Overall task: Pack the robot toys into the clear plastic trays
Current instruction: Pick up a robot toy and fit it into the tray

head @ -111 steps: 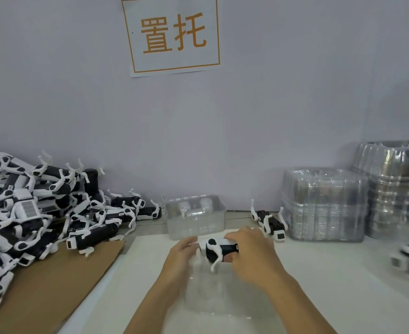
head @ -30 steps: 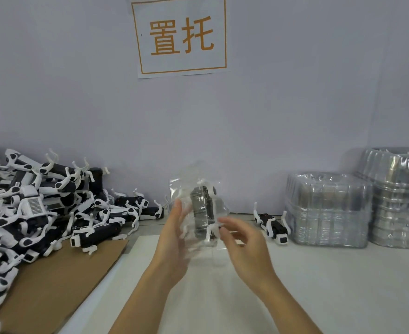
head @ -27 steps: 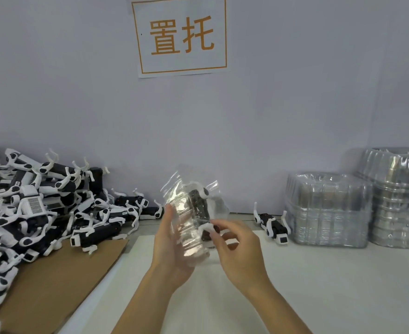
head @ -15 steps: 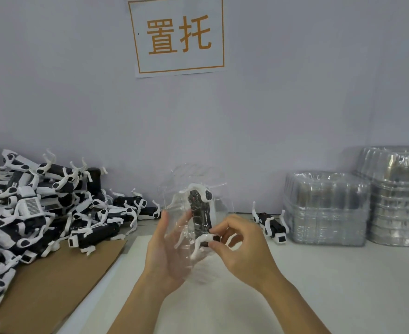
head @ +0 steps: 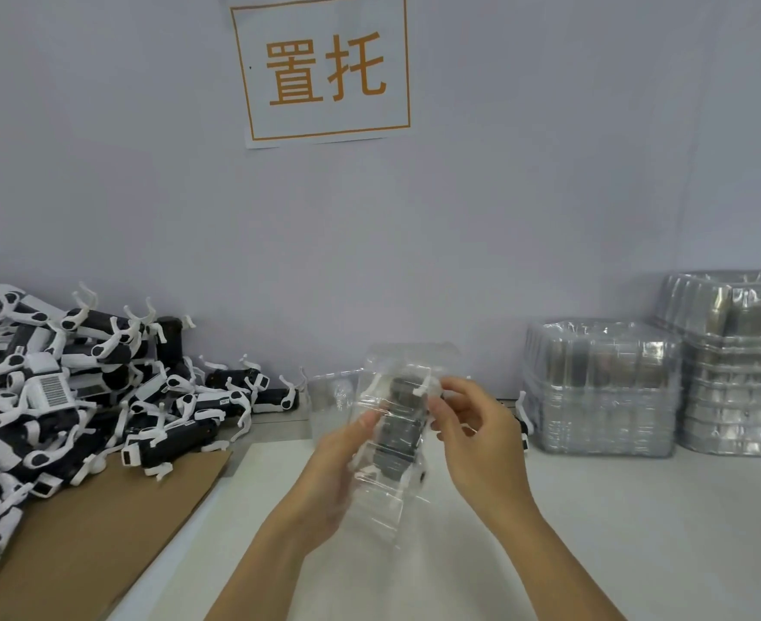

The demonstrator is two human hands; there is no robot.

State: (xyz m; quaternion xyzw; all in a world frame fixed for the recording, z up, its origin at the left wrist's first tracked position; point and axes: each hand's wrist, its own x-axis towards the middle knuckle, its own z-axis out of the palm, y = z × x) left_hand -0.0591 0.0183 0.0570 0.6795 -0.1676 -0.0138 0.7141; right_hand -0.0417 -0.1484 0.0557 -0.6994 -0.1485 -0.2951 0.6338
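I hold a clear plastic tray (head: 380, 499) upright above the white table, with a black-and-white robot toy (head: 401, 434) sitting in it. My left hand (head: 331, 477) grips the tray from its left side. My right hand (head: 477, 434) is at the tray's upper right, its fingertips pinching a white leg of the toy. A large heap of loose robot toys (head: 69, 396) lies at the left, partly on brown cardboard (head: 83, 531).
Two stacks of clear trays (head: 602, 392) (head: 737, 365) stand at the right against the wall. Another clear tray (head: 329, 396) stands behind my hands. A single robot toy (head: 523, 423) lies beside the nearer stack, mostly hidden by my right hand. A sign hangs on the wall.
The tray with the toy was lifted off the table and turned upright between my hands. My right hand has shifted from the toy's lower leg up to a leg near the top.
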